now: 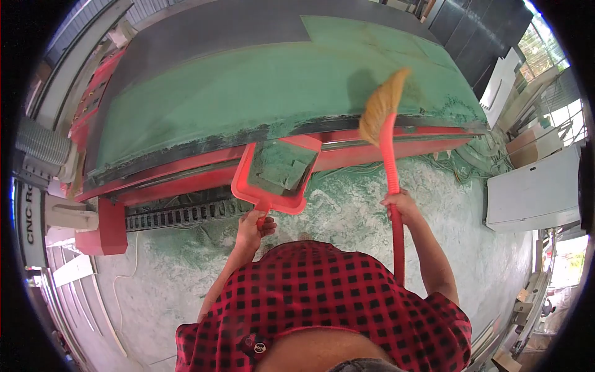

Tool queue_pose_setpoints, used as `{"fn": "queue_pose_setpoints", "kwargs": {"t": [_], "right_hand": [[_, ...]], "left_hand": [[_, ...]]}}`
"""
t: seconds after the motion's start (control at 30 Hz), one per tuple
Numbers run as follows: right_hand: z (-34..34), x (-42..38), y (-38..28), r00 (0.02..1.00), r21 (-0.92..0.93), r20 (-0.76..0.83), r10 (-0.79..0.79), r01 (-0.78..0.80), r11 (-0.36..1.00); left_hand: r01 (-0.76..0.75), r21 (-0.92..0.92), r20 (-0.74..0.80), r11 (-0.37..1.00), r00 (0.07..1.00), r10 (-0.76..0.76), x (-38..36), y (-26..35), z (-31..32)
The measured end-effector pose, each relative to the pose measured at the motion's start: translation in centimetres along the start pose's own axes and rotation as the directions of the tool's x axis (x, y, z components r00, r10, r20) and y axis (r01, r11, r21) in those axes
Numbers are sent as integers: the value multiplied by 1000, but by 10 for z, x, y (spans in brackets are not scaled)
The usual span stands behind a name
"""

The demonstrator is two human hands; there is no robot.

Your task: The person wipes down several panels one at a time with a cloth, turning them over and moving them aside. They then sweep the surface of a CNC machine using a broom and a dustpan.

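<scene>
My left hand (251,228) is closed round the short handle of a red dustpan (240,180), whose mouth meets the front edge of the machine bed. Greenish dust and some flat scraps (291,173) lie in the pan. On the other side, my right hand (403,206) grips the red handle of a broom (387,149). Its tan bristles (384,102) are over the front edge of the green-dusted bed (248,93), right of the dustpan. Dark and green dust (204,146) lines that edge.
The red machine frame (186,180) runs below the bed, with a black cable chain (186,217) at lower left. A white cabinet (533,192) stands at right. Loose cables (465,164) lie on the dusty floor (347,204). A gantry (68,68) rises at left.
</scene>
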State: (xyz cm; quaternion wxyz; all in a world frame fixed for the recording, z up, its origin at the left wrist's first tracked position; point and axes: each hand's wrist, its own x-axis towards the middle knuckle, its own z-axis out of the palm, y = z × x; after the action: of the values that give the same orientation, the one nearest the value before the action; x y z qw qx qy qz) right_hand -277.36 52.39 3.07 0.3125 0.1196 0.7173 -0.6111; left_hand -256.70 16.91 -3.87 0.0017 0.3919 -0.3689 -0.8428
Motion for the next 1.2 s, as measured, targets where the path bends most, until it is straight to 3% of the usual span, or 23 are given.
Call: {"fn": "queue_pose_setpoints", "kwargs": {"t": [0.27,0.53,0.83,0.93,1.03,1.2], "right_hand": [[86,-12,-4,956,-92,286,68,-43,995],[127,-24,-5,907,-155,391,158,-105,982],[105,-45,-1,881,-371,445,159,19,929],[88,-49,-5,900,-429,426,94,109,897],[69,-51,-18,930,-506,357,-90,273,818],[40,-38,-39,939,-559,287,-187,323,764]], "left_hand": [[-22,-31,11,999,1000,23,-3,1,-17],[-35,-53,-19,998,999,34,-8,1,-25],[-50,-67,-40,997,998,47,-10,5,-36],[-53,-73,-39,996,998,51,-6,5,-42],[-62,-63,-44,996,997,59,-9,11,-40],[-79,-61,-77,995,994,74,-9,10,-38]]}}
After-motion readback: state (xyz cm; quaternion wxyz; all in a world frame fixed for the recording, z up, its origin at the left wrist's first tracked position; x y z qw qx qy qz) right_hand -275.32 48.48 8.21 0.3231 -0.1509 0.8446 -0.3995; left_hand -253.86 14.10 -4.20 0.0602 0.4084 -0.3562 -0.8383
